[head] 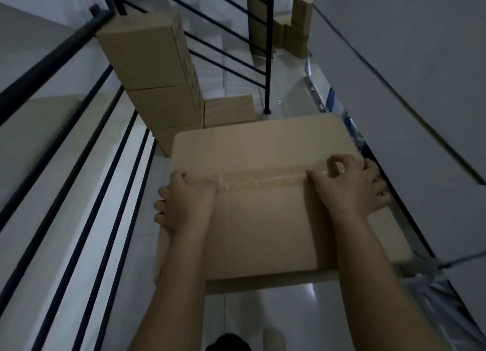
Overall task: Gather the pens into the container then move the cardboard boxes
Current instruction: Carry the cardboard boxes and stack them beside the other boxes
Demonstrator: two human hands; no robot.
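On a stair landing, between a black railing [86, 129] on the left and a pale wall [410, 48] on the right, a person holds a big cardboard box [263, 219] out in front of the body, above the glossy tiled floor [263, 306]. The box lies flat, its top sealed by a strip of clear tape [260, 178] running across from side to side. Ahead and to the left, a stack of boxes [155, 74] stands against the railing, with a low box [228, 111] just beside its foot. Farther off, past a black post [268, 61], more boxes [297, 29] stand piled near the wall. The left hand [184, 200] rests on the box's left edge at the end of the tape, its fingers curling down over the side, so that grip holds the box. The right hand [349, 185] lies on the right end of the tape, its fingers bent and its thumb and forefinger seeming to pinch at the tape there; the blur keeps that grip from being sure. A shoe tip [273, 337] shows on the floor below the box.
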